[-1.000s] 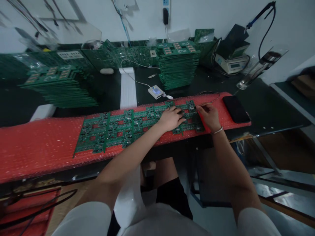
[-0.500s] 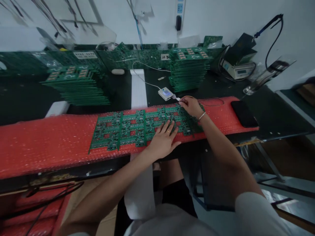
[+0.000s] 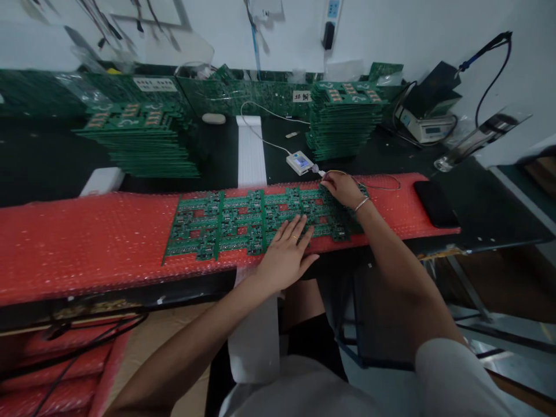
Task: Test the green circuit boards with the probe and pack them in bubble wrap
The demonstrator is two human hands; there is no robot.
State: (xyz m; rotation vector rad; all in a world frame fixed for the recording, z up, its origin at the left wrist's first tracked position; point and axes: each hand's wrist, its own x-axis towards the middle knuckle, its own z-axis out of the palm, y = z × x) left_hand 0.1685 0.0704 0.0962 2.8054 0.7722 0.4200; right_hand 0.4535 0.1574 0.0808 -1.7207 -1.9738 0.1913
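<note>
A row of green circuit boards [image 3: 234, 223] lies on a long strip of red bubble wrap [image 3: 87, 243] along the bench's front edge. My left hand [image 3: 284, 252] rests flat on the boards' near edge, fingers stretched out. My right hand [image 3: 343, 188] is at the boards' far right corner, fingers pinched on a thin probe wire that runs from a small white tester [image 3: 299, 162] with a lit blue screen just behind it.
Tall stacks of green boards stand at the back left [image 3: 139, 142] and back right [image 3: 345, 119]. A black phone [image 3: 434, 202] lies on the red wrap's right end. A soldering station [image 3: 428, 124] sits at the far right. A white strip [image 3: 251, 150] crosses the black bench.
My left hand drew back from the boards' right end and flattened on their near edge. My right hand moved up to the far corner near the tester. The camera view shifted left.
</note>
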